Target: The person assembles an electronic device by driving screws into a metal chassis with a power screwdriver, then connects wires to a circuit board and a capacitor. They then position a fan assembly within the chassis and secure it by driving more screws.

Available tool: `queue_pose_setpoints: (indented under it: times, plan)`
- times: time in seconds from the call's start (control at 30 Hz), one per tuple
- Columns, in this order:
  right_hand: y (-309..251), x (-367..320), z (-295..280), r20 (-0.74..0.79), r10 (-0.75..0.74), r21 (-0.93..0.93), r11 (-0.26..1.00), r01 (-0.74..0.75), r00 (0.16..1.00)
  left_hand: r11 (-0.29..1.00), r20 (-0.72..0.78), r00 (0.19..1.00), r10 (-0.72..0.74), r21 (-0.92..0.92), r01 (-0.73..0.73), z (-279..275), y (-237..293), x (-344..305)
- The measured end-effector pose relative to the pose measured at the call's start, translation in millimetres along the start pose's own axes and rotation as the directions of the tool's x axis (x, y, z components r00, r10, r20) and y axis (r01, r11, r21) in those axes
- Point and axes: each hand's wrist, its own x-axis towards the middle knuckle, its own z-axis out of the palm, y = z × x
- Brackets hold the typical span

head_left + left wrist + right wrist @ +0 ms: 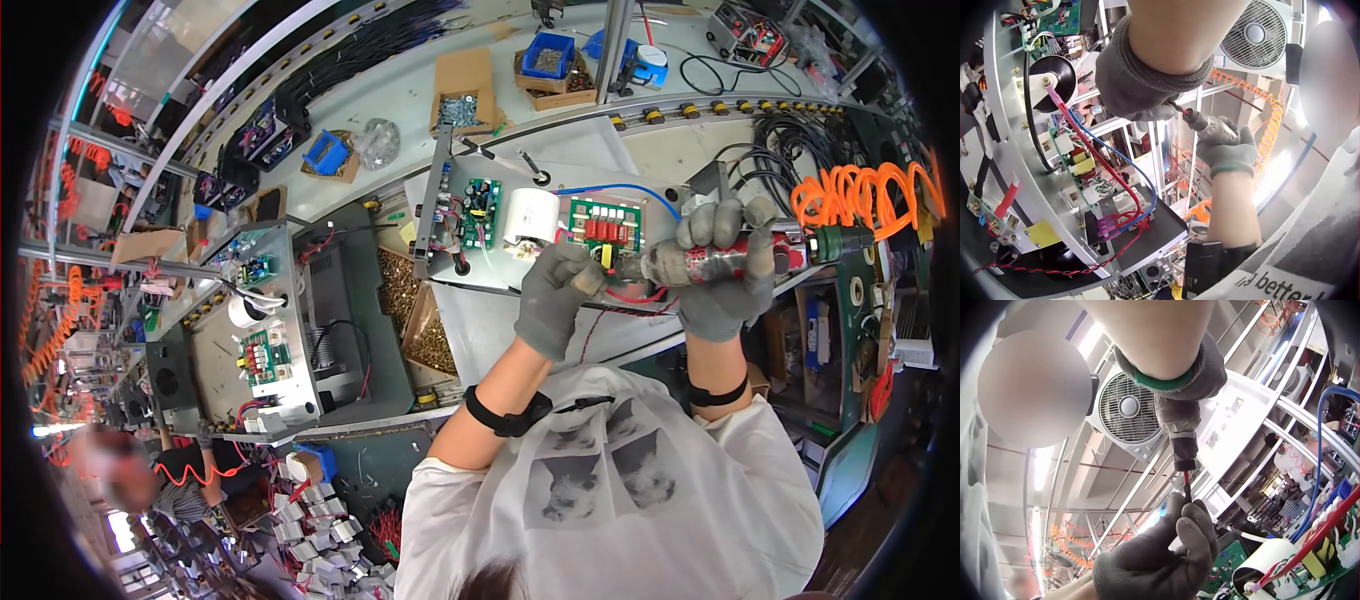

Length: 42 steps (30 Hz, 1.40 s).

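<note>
While the right hand (pixel 725 265) curls its gloved fingers round the body of a power tool (pixel 700 262), right of centre in the head view, the left hand (pixel 555 300) pinches the slender bit (pixel 1187 487) at the tool's front end between thumb and fingertips. Both hands wear grey gloves. In the right-wrist view the bit, red above and dark below, runs down from the tool's collar to the left hand's fingertips; whether a fastener sits between them cannot be told.

In the head view the tool lies nearly level over the right part of a metal chassis (pixel 487 268) at the centre of the frame. The chassis carries, from left to right, a small circuit board (pixel 482 213), a white cylinder (pixel 533 215) and a larger green board (pixel 604 225) with red components. A blue cable (pixel 620 190) arches above the larger board. An orange coiled hose (pixel 860 200) occupies the upper right of the frame, near the rear of the tool.

A second chassis (pixel 300 370), also bearing boards and a cylinder, stands at left. Between the two, just left of centre, lies a box of brass-coloured screws (pixel 430 335). Blue bins (pixel 326 153) appear at upper left and along the top. At lower left another person (pixel 190 480) is visible, and a box fan (pixel 1255 32) shows in the upper right of the left-wrist view.
</note>
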Motion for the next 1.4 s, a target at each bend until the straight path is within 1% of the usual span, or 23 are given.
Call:
queue_pose_setpoints:
  times: [0.03, 0.1, 0.13, 0.17, 0.2, 0.23, 0.27, 0.3, 0.33, 0.4, 0.43, 0.47, 0.53, 0.57, 0.63, 0.67, 0.73, 0.97, 1.03, 1.07, 1.17, 1.27, 1.4]
  plan:
    - [-1, 1, -2, 0.008, 0.003, 0.010, 1.000, -0.003, 1.000, 1.000, 0.005, 1.000, 0.001, -0.002, -0.001, 1, 5, 4]
    - [-3, 2, -5, 0.014, 0.003, 0.014, 1.000, -0.003, 1.000, 0.976, 0.170, 0.985, 0.015, 0.212, -0.052, 1, 19, 24]
    - [-2, 3, -6, -0.030, -0.014, -0.006, 1.000, 0.013, 0.999, 0.983, 0.170, 0.972, -0.161, -0.057, 0.172, -14, 10, 59]
    - [-1, 4, -7, -0.074, -0.032, -0.025, 0.999, 0.030, 0.997, 0.907, 0.146, 0.980, 0.135, 0.380, -0.182, -20, 12, 71]
    - [-1, 6, -10, -0.072, -0.034, -0.029, 0.999, 0.032, 0.997, 0.537, 0.247, 0.884, 0.398, 0.718, -0.443, -23, 15, 79]
    - [-1, 8, -14, -0.102, -0.033, -0.036, 0.999, 0.030, 0.994, 0.540, 0.246, 0.883, 0.399, 0.716, -0.443, -21, 17, 90]
    - [0, 10, -16, -0.132, -0.033, -0.041, 0.999, 0.028, 0.991, 0.232, 0.258, 0.917, 0.303, 0.914, -0.334, -17, 20, 100]
    - [2, 13, -18, -0.124, -0.055, -0.056, 0.997, 0.048, 0.991, -0.125, 0.230, 0.950, 0.210, 0.970, -0.208, -14, 23, 108]
    - [3, 14, -20, -0.124, -0.054, -0.055, 0.997, 0.047, 0.991, -0.125, 0.229, 0.950, 0.210, 0.970, -0.207, -11, 24, 113]
    - [8, 19, -24, -0.158, -0.085, -0.146, 0.987, 0.062, 0.984, -0.234, 0.300, 0.953, -0.040, 0.925, -0.301, -9, 28, 124]
    - [11, 20, -26, -0.164, -0.086, -0.145, 0.987, 0.062, 0.983, -0.208, 0.332, 0.943, 0.015, 0.924, -0.322, -11, 28, 126]
    - [14, 21, -28, -0.164, -0.092, -0.166, 0.984, 0.065, 0.982, -0.208, 0.331, 0.944, 0.007, 0.923, -0.323, -14, 28, 127]
    - [21, 24, -33, -0.170, -0.094, -0.192, 0.980, 0.060, 0.981, -0.185, 0.433, 0.900, -0.047, 0.882, -0.434, -24, 32, 127]
    - [25, 26, -36, -0.175, -0.105, -0.192, 0.979, 0.071, 0.979, -0.179, 0.429, 0.902, -0.052, 0.884, -0.431, -27, 33, 127]
    - [34, 28, -37, -0.180, -0.133, -0.214, 0.972, 0.093, 0.975, -0.061, 0.481, 0.874, -0.076, 0.872, -0.485, -31, 35, 128]
    - [37, 29, -37, -0.178, -0.126, -0.214, 0.973, 0.087, 0.976, -0.058, 0.476, 0.877, -0.072, 0.876, -0.480, -32, 36, 127]
    - [45, 31, -38, -0.172, -0.112, -0.187, 0.979, 0.079, 0.979, -0.063, 0.531, 0.843, -0.088, 0.841, -0.537, -33, 39, 126]
    - [61, 32, -34, -0.123, -0.096, -0.243, 0.968, 0.064, 0.988, -0.017, 0.540, 0.841, -0.035, 0.841, -0.540, -38, 37, 125]
    - [64, 30, -34, -0.085, -0.076, -0.339, 0.940, 0.043, 0.993, -0.001, 0.546, 0.838, -0.014, 0.838, -0.546, -38, 37, 125]
    - [67, 29, -35, -0.083, -0.074, -0.341, 0.939, 0.041, 0.994, 0.002, 0.545, 0.838, -0.011, 0.838, -0.545, -39, 35, 126]
    - [81, 29, -40, 0.033, -0.096, -0.318, 0.943, 0.101, 0.995, -0.014, 0.532, 0.846, 0.027, 0.847, -0.532, -39, 34, 126]
    - [85, 26, -38, 0.003, -0.050, -0.364, 0.930, 0.048, 0.999, 0.017, 0.527, 0.847, 0.072, 0.848, -0.530, -41, 34, 123]
    - [91, 28, -43, -0.007, -0.024, -0.371, 0.929, 0.019, 1.000, -0.037, 0.486, 0.873, 0.053, 0.874, -0.484, -39, 33, 125]
